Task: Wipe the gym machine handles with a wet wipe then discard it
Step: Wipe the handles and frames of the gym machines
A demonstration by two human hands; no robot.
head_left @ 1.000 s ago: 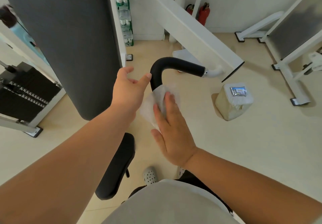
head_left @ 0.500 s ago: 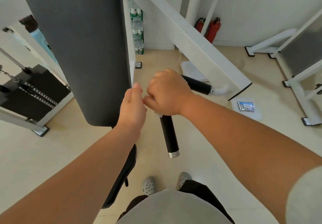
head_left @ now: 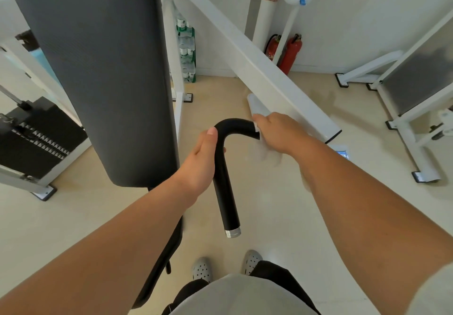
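At the centre of the view, the black curved handle [head_left: 226, 192] of the gym machine runs from a horizontal upper section, through a bend, down to a chrome end cap [head_left: 232, 232]. The left hand [head_left: 202, 162] grips the vertical section just below the bend. Its thumb lies straight along the left face of the tube with the tip at the bend, and its fingers [head_left: 224, 149] curl round the back, one tip showing on the right side. The right hand [head_left: 277, 130] is closed over the horizontal section, knuckles up, fingers clamped down on the tube. The wet wipe [head_left: 266, 154] lies between this hand and the handle. Its free part hangs below the palm as a white, motion-blurred flap, clear of the vertical section. How far the wipe wraps round the tube under the fingers cannot be told. The two hands are apart, with the bend between them. A grey back pad [head_left: 98, 69] stands upright just left of the left hand. A white frame beam [head_left: 269, 79] slopes down behind the right hand. Two perforated shoes [head_left: 202, 269] stand on the floor [head_left: 282, 216] below the end cap.
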